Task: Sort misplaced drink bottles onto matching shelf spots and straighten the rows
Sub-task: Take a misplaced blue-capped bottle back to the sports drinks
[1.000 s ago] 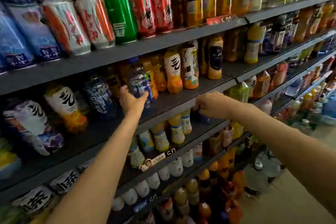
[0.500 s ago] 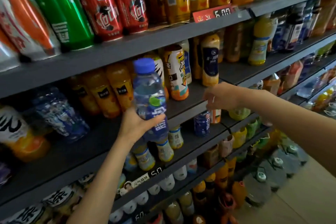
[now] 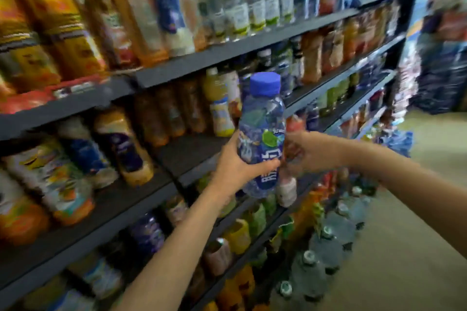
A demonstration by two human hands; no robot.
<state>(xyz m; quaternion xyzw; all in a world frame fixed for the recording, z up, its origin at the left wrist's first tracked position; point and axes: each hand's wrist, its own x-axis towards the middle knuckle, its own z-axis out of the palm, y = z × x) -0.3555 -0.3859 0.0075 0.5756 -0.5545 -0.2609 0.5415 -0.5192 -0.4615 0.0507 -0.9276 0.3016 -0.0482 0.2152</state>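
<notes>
The left hand (image 3: 233,164) grips a blue-capped bottle (image 3: 261,134) upright around its lower body, thumb across the label, off the shelf (image 3: 192,154). The right hand (image 3: 307,151) sits just beside it, fingers loosely curled; whether they touch is blurred. Full and smooth-walled, it likely feels weighty and slippery, so mid-body suits best.
</notes>
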